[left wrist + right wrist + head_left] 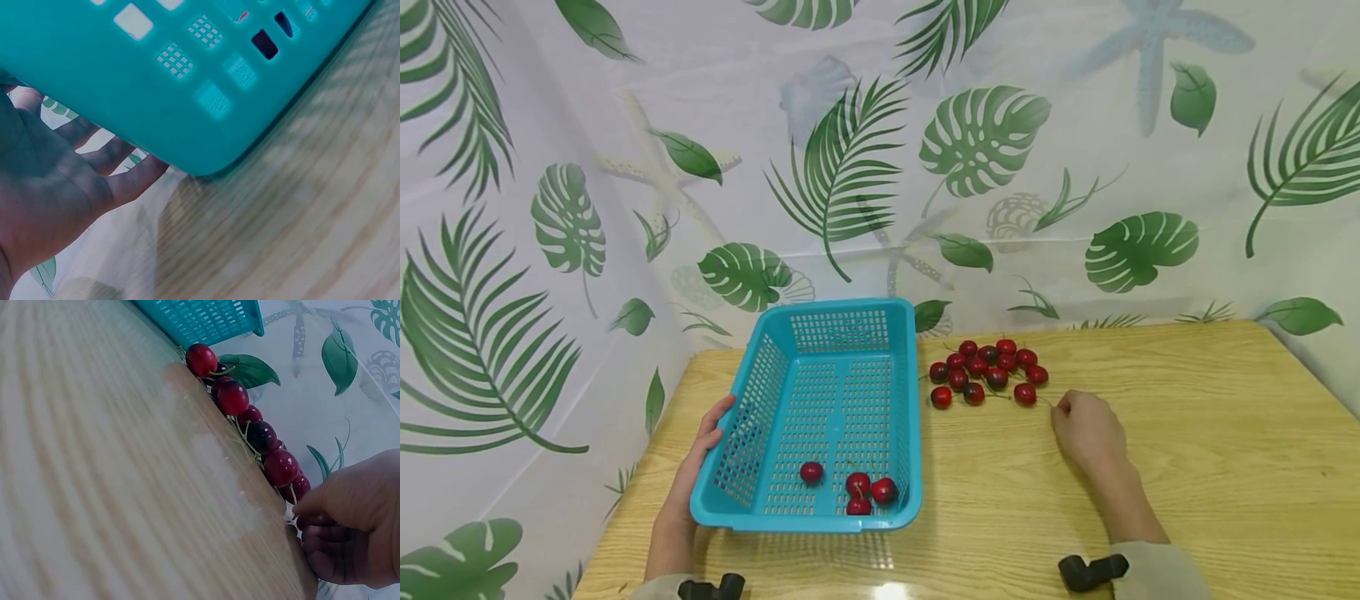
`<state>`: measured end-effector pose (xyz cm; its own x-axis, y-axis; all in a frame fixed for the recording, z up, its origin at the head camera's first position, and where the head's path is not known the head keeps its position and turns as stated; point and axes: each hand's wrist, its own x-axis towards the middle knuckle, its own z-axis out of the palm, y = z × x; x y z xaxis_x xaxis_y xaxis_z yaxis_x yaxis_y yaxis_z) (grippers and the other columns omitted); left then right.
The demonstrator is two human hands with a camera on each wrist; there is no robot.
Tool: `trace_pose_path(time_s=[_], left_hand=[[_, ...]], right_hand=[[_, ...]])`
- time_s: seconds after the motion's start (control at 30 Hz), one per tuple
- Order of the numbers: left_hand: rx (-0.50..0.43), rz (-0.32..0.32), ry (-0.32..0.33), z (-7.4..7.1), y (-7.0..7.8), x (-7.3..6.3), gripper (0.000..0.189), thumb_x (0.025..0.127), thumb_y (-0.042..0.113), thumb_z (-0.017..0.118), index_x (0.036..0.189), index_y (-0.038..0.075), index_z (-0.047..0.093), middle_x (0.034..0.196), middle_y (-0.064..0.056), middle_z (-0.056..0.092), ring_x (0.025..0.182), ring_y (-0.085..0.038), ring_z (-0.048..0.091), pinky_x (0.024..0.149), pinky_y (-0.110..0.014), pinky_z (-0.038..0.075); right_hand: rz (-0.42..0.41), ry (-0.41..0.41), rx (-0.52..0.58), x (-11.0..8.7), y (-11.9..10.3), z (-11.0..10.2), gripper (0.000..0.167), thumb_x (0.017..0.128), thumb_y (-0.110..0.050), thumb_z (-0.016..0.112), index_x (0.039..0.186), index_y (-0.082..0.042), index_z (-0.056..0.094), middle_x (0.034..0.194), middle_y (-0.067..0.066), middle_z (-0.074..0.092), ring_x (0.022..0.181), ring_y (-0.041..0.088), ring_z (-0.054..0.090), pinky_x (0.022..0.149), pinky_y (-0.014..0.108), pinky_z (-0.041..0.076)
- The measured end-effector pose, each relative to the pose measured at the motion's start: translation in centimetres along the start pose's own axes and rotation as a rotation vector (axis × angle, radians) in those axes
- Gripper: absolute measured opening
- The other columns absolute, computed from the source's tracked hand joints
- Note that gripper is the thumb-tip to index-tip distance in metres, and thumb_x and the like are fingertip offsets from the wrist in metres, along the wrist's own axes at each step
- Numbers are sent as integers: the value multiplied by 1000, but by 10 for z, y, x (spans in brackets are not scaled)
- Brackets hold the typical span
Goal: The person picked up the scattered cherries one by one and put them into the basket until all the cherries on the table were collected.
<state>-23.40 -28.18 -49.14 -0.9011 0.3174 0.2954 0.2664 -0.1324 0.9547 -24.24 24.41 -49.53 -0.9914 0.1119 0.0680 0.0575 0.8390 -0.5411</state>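
A blue plastic basket [835, 417] with lattice walls stands on the left part of the table, several red cherries [858, 483] lying near its front right corner. My left hand [691, 471] holds the basket's left side; in the left wrist view its fingers [134, 181] reach against the lower edge. Right of the basket lies a cluster of dark red cherries [988, 365] with stems. At the cluster's right end, the thumb and forefinger of my right hand [1090, 429] pinch the stem of one cherry [1025, 394], which is on the table.
The wooden table [1210, 442] extends to the right of my right hand. Behind and to the left hangs a white cloth [865, 233] printed with green leaves and starfish, meeting the table's back edge. Black wrist devices [1093, 573] sit at both sleeves.
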Motion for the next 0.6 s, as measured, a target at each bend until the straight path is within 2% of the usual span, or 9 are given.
trace_pose_path(time_s=[0.13, 0.3, 0.4, 0.5, 0.6], left_hand=[[6, -30, 10, 0, 1, 0, 53, 105, 12, 20, 142, 43, 41, 138, 25, 42, 126, 6, 42, 100, -15, 34], [-1, -50, 18, 1, 2, -1, 52, 105, 14, 20, 143, 42, 40, 139, 24, 42, 126, 5, 42, 101, -15, 34], [10, -83, 44, 2, 3, -1, 51, 106, 15, 19, 147, 38, 37, 142, 18, 38, 129, 1, 40, 102, -16, 34], [29, -154, 66, 5, 6, -2, 50, 106, 19, 18, 154, 32, 27, 155, 2, 27, 142, -16, 30, 106, -22, 32], [31, -207, 76, 7, 8, -2, 52, 106, 22, 17, 158, 23, 16, 162, -14, 8, 149, -36, 12, 115, -36, 23]], right_hand=[[6, -12, -13, 0, -1, 0, 28, 96, -18, 55, 96, 9, 65, 88, 22, 67, 72, 31, 62, 57, 43, 49], [3, -12, -16, 0, -1, 0, 21, 96, -12, 53, 86, 3, 63, 79, 16, 64, 66, 27, 60, 53, 42, 47], [7, -11, -15, 0, -1, -1, 20, 94, -10, 51, 84, 3, 62, 78, 15, 63, 65, 26, 59, 53, 41, 46], [9, -8, -9, 0, 0, 1, 20, 93, -11, 51, 95, 7, 62, 85, 20, 66, 65, 25, 57, 52, 39, 46], [-15, -13, -19, 0, 0, 2, 29, 94, -13, 54, 113, 8, 61, 95, 23, 67, 65, 24, 55, 51, 36, 43]])
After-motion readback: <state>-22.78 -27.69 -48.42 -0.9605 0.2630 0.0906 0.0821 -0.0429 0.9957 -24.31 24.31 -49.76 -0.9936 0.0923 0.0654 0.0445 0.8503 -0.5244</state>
